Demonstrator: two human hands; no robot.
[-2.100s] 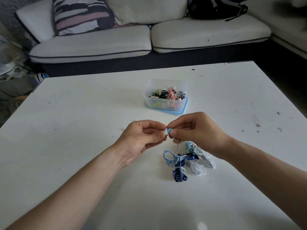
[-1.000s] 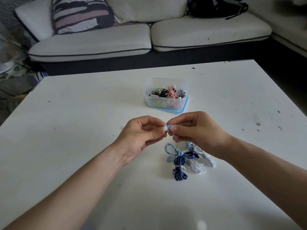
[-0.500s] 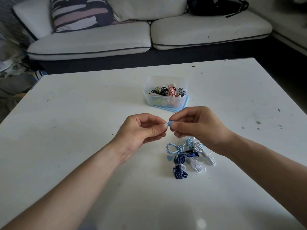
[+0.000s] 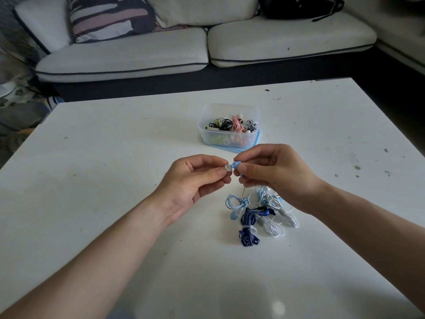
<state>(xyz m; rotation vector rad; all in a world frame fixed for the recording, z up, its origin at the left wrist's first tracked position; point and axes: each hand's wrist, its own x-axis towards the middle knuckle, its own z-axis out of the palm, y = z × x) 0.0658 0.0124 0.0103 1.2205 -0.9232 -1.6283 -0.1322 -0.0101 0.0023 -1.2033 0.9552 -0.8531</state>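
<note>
- Head view: I am watching the right hand [image 4: 276,173] pinching a light blue earbud [image 4: 236,165] above the table [image 4: 115,157], just this side of the clear box [image 4: 207,134].
- The earbud's long axis is lying roughly level, pointing towards the left hand [image 4: 190,180].
- That hand's thumb and forefinger are pinching the white ear tip [image 4: 227,168] at the earbud's end.
- The cord [image 4: 243,192] is hanging down towards the bundled earphones [image 4: 248,226].

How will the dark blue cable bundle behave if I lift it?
The dark blue cable bundle is probably floppy: thin coiled wire. The white tie around its middle should keep the loops together. Likely light, being so thin.
</note>
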